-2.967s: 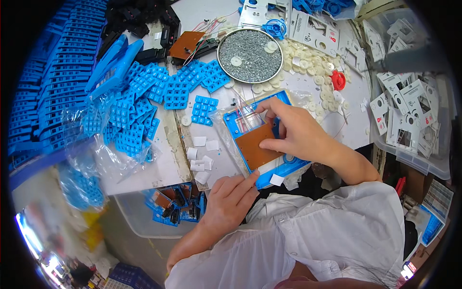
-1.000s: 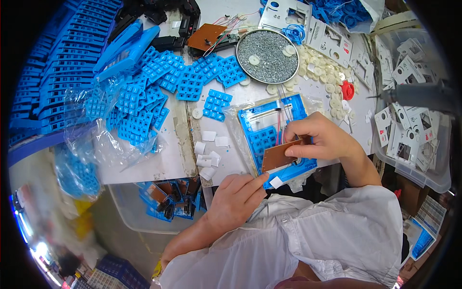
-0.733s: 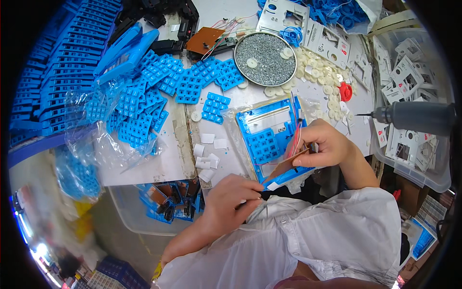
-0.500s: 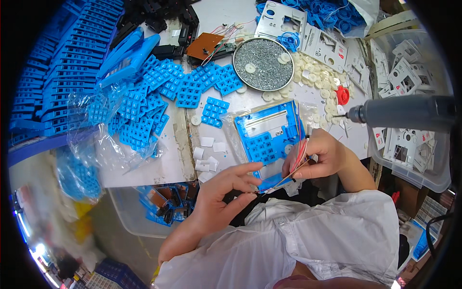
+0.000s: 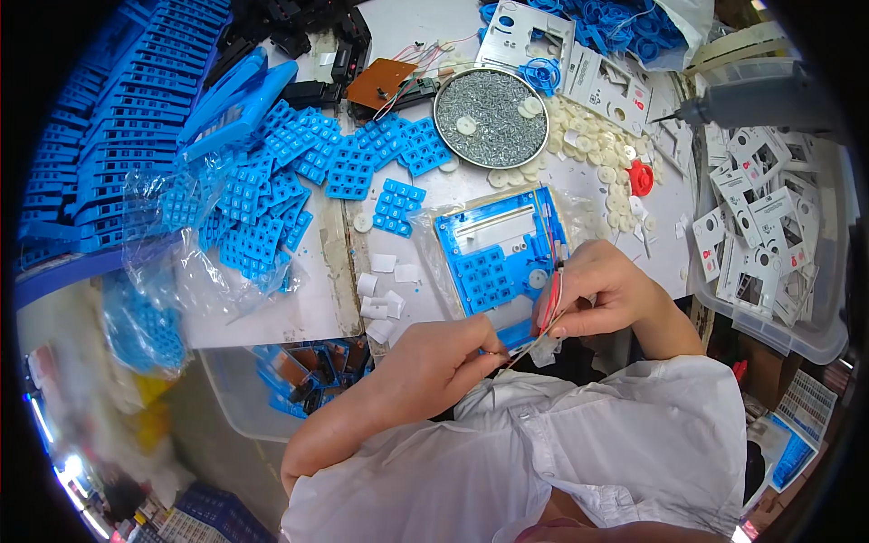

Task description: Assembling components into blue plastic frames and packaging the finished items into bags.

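A blue plastic casing [image 5: 447, 246] lies at the table's near edge on clear plastic film, its inside facing up. Set in it are a blue number keypad [image 5: 483, 279] and a small round grey disc [image 5: 538, 278]. Thin red, white and brown wires [image 5: 555, 291] run from its right side toward me. My right hand [image 5: 608, 291] pinches these wires over the casing's lower right corner. Just left of it, my left hand [image 5: 448, 362] is closed, thumb against forefinger, on the wire ends below the casing's lower edge.
A round tray of screws [image 5: 436, 118] stands behind the casing, with cream discs [image 5: 588, 136] beside it. Blue keypads [image 5: 262, 195] are heaped left. A grey electric screwdriver [image 5: 751, 98] hangs at right above a bin [image 5: 787, 337] of white panels. Blue casings [image 5: 136, 127] stack far left.
My left hand has closed its fingers and moved slightly right onto the wire ends. The screwdriver has swung up and away. My right hand still pinches the wires.
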Demonstrator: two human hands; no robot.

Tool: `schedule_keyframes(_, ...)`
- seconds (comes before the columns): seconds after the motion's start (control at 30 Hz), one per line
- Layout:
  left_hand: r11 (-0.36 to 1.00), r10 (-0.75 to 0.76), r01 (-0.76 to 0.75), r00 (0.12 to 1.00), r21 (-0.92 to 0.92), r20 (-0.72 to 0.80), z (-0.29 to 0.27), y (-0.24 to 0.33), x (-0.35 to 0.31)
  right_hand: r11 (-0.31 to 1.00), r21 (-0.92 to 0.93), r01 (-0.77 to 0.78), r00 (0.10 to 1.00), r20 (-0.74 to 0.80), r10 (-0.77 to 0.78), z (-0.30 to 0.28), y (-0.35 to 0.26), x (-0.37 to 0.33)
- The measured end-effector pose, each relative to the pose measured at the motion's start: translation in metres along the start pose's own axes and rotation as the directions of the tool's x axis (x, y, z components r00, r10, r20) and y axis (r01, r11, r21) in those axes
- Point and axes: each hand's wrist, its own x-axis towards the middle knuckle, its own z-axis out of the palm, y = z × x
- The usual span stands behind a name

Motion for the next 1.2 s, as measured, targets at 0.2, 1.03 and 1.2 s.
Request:
schedule_keyframes(0.2,0.941,0.191,-0.117,0.958,0.318,-0.215,0.001,-0.012,0.004,0.997,0.028,-0.073,0.996,0.058,0.071,0.001,-0.006,0.005)
schedule_keyframes(1.03,0.927,0.25,-0.034,0.797,0.372,-0.549,0.002,-0.045,-0.018,0.86,-0.094,-0.502,0.864,-0.088,0.495,0.004,0.004,0.041)
schedule_keyframes(1.2,0.977,0.179,-0.089,0.835,0.193,-0.521,0.016,-0.043,-0.022,0.818,0.212,-0.534,0.841,0.03,0.541,-0.004,-0.006,0.028)
